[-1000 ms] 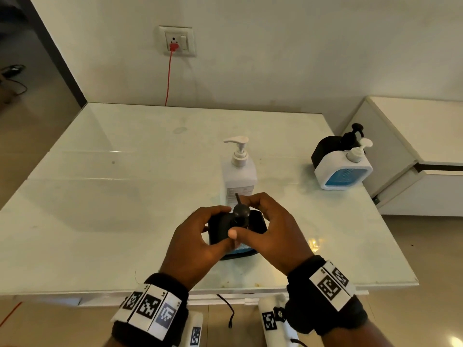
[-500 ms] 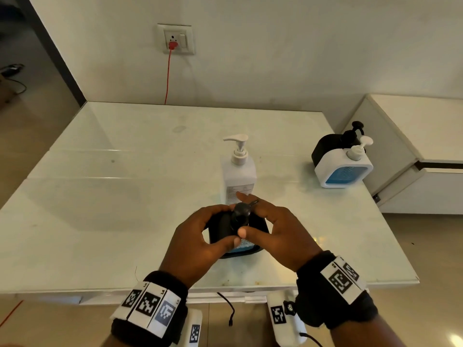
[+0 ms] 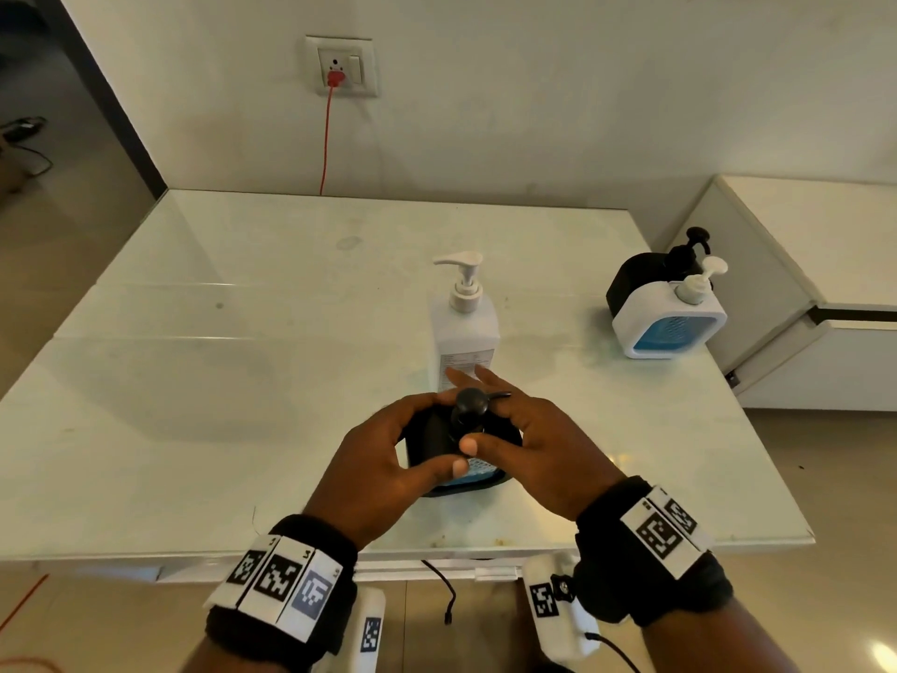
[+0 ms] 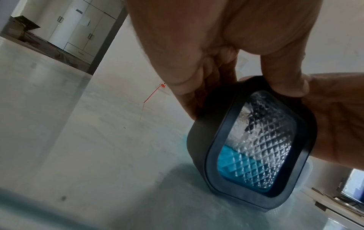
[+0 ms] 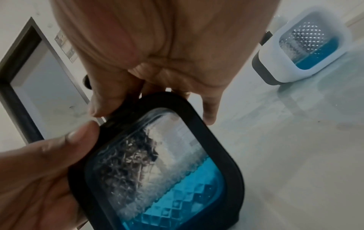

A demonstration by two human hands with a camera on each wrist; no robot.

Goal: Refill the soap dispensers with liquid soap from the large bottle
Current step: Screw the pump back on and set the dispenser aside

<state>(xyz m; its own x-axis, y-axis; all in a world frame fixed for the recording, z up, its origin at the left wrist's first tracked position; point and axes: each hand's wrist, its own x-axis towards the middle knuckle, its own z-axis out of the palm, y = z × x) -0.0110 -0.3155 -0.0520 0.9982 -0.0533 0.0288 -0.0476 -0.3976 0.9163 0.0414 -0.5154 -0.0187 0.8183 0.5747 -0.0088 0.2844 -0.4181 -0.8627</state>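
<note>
A black soap dispenser point(image 3: 490, 480) sits tilted near the table's front edge, with blue liquid low in its ribbed window point(image 5: 177, 194). My left hand point(image 3: 437, 432) grips its body from the left, thumb on the front rim point(image 4: 283, 80). My right hand point(image 3: 485, 420) pinches the black pump head point(image 3: 470, 403) between the thumb and fingers, and the nozzle points right. The large white pump bottle point(image 3: 466, 332) stands upright just behind. The pump's neck is hidden by my fingers.
At the table's right edge a white dispenser point(image 3: 670, 323) with blue liquid stands in front of another black one point(image 3: 636, 279). A white cabinet point(image 3: 801, 293) is beyond that edge. A red cord point(image 3: 326, 138) hangs from the wall socket.
My right hand has turned on the pump head, so the nozzle swung from pointing away to pointing right. My left hand kept its grip on the body.
</note>
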